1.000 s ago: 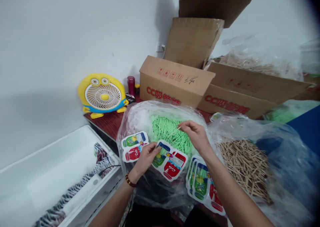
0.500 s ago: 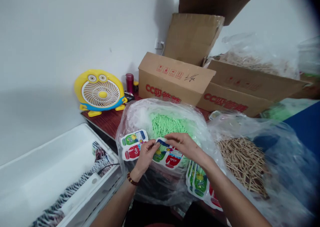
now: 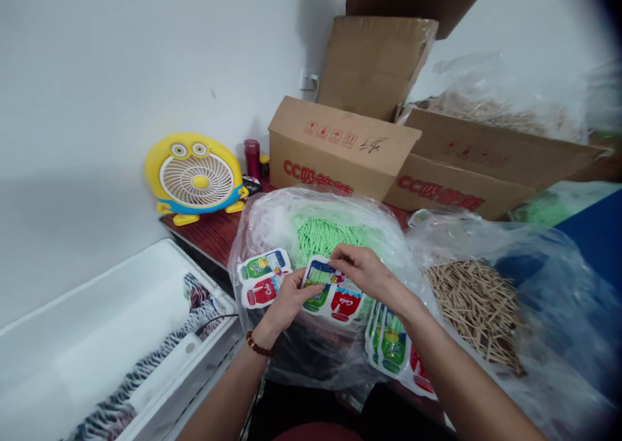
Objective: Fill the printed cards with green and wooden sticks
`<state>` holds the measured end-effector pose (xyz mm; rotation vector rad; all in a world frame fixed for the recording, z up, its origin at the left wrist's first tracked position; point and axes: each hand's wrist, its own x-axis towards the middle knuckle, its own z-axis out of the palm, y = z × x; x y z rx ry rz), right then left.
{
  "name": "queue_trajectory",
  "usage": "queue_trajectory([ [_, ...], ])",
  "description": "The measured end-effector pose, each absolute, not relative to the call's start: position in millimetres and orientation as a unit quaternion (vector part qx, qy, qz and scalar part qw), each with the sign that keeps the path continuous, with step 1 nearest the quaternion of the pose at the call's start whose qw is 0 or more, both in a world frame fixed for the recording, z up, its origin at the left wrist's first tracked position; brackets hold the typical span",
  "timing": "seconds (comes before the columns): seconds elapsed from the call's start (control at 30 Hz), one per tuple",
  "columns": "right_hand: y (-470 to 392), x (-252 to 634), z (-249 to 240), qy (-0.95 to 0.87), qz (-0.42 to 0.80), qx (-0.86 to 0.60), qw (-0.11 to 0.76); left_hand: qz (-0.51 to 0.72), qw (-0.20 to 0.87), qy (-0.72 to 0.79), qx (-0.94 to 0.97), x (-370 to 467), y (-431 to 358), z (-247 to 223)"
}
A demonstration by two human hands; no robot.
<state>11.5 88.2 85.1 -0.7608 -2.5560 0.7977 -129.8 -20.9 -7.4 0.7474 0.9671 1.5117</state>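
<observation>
A flat printed packet (image 3: 346,304) with a green jar and a red "Cola" jar on it is tilted up over the plastic bag. My left hand (image 3: 291,298) pinches its left edge between thumb and fingers. At its upper edge, the fingers of my right hand (image 3: 363,269) are closed on the packet. Pale green strips show in the packet's green half. Behind it lies a heap of thin green sticks (image 3: 323,237) in the clear plastic bag (image 3: 262,224). A similar packet (image 3: 262,276) lies left of my hands, and a fanned stack of packets (image 3: 391,350) lies under my right forearm.
A white foam box (image 3: 87,285) at the left holds a long row of packets. Brown sticks (image 3: 479,311) lie on plastic at the right. Cardboard boxes (image 3: 335,149), a yellow fan (image 3: 197,179) and a dark red flask (image 3: 251,159) stand along the back of the table.
The held packet and both hands have shifted slightly up and to the right. Pale green strips now show in the packet's green half.
</observation>
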Motion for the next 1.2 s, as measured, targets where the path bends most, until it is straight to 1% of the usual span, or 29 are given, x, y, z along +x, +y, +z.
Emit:
queue_trajectory([
  [0.07, 87, 14, 87, -0.9, 0.294, -0.257, 0.193, 0.647, 0.55, 0.421, 0.319, -128, -22, -4],
  [0.2, 84, 22, 91, -0.916, 0.276, -0.211, 0.203, 0.634, 0.535, 0.447, 0.334, -124, -23, 3],
  [0.43, 80, 44, 90, -0.903, 0.296, -0.176, 0.258, 0.604, 0.521, 0.477, 0.368, -108, -21, 7],
  [0.77, 80, 80, 88, -0.895, 0.331, -0.168, 0.247, 0.549, 0.562, 0.459, 0.415, -77, -12, 14],
  [0.9, 81, 93, 87, -0.897, 0.338, -0.179, 0.223, 0.529, 0.586, 0.452, 0.414, -66, -12, 18],
  [0.97, 81, 98, 86, -0.881, 0.367, -0.194, 0.229, 0.524, 0.596, 0.45, 0.41, -62, -12, 20],
  [1.07, 83, 104, 86, -0.842, 0.44, -0.207, 0.231, 0.512, 0.606, 0.454, 0.405, -56, -11, 22],
  [1.2, 85, 115, 88, -0.816, 0.514, -0.212, 0.16, 0.506, 0.603, 0.459, 0.413, -48, -9, 25],
])
